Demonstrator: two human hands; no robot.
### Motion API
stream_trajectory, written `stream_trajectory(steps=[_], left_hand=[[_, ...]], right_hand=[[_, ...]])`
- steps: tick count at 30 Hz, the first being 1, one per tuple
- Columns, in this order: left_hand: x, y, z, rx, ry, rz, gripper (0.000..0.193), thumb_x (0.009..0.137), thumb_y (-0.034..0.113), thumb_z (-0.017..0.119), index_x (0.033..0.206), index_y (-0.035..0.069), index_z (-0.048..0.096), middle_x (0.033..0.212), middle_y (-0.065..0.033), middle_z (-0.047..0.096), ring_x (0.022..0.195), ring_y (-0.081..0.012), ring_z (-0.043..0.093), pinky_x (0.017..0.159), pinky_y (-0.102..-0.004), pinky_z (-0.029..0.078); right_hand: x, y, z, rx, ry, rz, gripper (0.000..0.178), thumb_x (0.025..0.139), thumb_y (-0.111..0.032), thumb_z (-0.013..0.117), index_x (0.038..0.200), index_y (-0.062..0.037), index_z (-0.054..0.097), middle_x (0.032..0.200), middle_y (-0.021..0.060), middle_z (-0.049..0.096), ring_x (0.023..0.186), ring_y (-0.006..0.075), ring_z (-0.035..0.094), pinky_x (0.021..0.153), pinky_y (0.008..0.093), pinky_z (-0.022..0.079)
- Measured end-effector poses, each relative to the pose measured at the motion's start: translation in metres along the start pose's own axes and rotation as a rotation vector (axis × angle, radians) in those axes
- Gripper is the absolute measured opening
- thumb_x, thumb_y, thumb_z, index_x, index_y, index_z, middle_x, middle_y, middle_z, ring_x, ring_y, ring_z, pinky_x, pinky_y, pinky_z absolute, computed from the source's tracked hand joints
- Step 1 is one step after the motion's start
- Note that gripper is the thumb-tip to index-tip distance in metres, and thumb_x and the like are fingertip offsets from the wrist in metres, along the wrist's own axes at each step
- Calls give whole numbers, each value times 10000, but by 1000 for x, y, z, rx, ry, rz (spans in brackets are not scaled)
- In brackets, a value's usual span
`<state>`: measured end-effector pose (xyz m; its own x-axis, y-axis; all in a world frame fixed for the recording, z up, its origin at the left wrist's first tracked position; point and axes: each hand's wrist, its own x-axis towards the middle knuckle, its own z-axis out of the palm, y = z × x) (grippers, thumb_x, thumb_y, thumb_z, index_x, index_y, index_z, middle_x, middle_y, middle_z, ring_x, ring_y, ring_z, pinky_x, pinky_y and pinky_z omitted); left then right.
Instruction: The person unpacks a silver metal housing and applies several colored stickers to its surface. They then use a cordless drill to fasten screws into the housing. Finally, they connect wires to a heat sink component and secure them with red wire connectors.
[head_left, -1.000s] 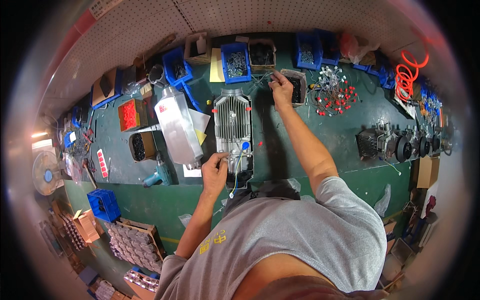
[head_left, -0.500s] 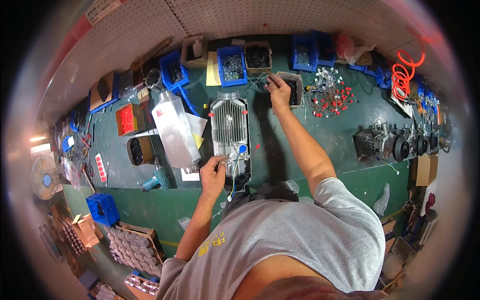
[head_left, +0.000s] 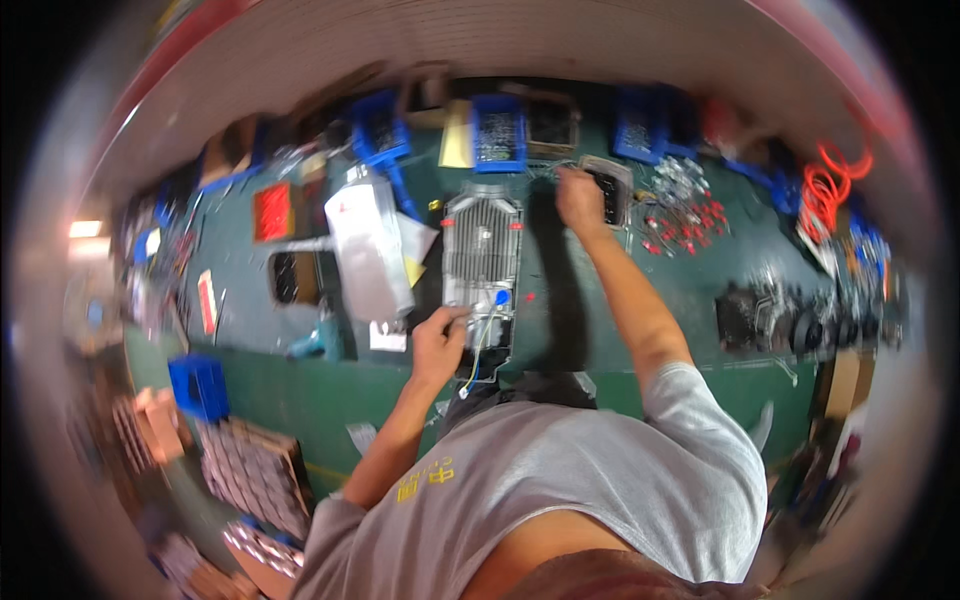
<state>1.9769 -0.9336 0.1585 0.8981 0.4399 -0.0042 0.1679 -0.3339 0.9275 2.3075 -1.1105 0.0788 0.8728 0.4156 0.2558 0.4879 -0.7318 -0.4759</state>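
A long finned metal housing lies in front of me, its lower end an uncovered bay with a blue round part and thin wires trailing toward the near edge. My left hand is closed at the bay's left rim, fingertips together; what they pinch is too small to make out. Beyond the housing to the right, my right hand is closed, fingertips down at some thin pale strands on the table. It is beside a carton of black parts. Motion blur hides what its fingers hold.
A smooth silver cover lies left of the housing, with a teal power drill nearby. Blue bins line the back. Right are a heap of red- and white-tipped wires, a coiled orange hose and dark motor-like units.
My view has swung, so the bench sits farther right in it and is blurred. My right fingers, spread before, have closed at the thin strands. My left hand stays at the housing's rim.
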Motion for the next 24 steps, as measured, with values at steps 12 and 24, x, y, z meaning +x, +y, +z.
stream_trajectory(steps=[12, 24], left_hand=[[-138, -11, -79, 170, 389, -363, 193, 925, 73, 604, 1070, 3, 710, 772, -122, 681, 680, -155, 628, 648, -318, 509], [-455, -172, -31, 291, 154, -1089, 291, 779, 209, 619, 961, 51, 782, 1010, -238, 727, 975, -399, 708, 884, -481, 565]], right_hand=[[-20, 62, 17, 587, 75, 229, 346, 893, -20, 590, 1212, 92, 663, 1134, 154, 701, 921, 230, 685, 842, 329, 559], [-66, -103, -77, 788, 158, 85, 296, 962, -28, 553, 1219, 73, 656, 1097, 131, 697, 810, 164, 638, 694, 267, 553]])
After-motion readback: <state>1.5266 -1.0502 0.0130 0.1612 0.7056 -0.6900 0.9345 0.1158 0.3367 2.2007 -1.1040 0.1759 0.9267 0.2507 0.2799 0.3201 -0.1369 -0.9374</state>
